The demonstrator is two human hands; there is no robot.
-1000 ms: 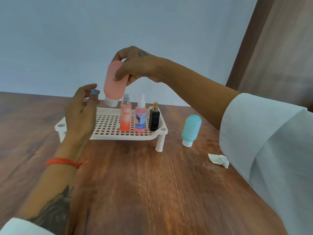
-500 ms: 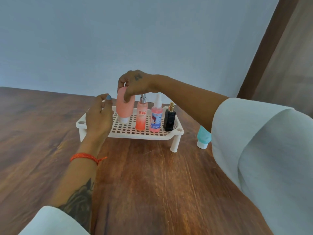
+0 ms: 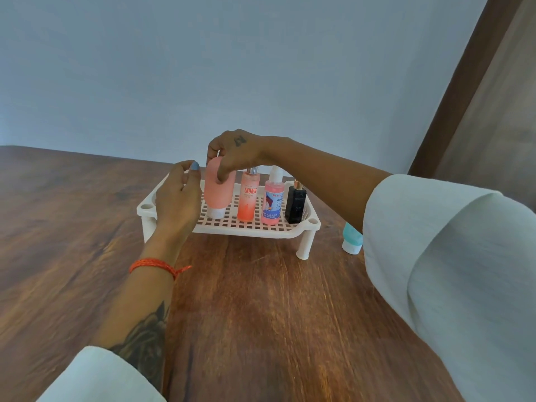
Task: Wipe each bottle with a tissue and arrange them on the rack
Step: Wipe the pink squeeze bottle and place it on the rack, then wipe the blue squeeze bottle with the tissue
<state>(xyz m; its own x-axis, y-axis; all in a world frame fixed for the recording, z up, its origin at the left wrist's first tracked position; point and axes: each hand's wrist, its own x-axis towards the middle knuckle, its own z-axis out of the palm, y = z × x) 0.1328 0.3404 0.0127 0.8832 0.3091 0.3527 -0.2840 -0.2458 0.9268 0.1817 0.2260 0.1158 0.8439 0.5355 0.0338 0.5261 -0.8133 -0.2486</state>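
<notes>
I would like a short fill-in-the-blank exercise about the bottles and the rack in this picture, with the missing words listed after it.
1. The right hand grips the ____ squeeze bottle on the white rack.
2. That bottle stands with its white cap pointing ____.
3. The bottle at the right end of the row is the ____ perfume bottle.
4. The teal squeeze bottle stands on the ____, beside the rack.

Missing words: pink; down; black; table

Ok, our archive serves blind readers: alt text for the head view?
A right hand sets a pink squeeze bottle cap-down on a white rack beside three upright bottles, while the left hand hovers open nearby. A teal bottle stands on the wooden table.
</notes>
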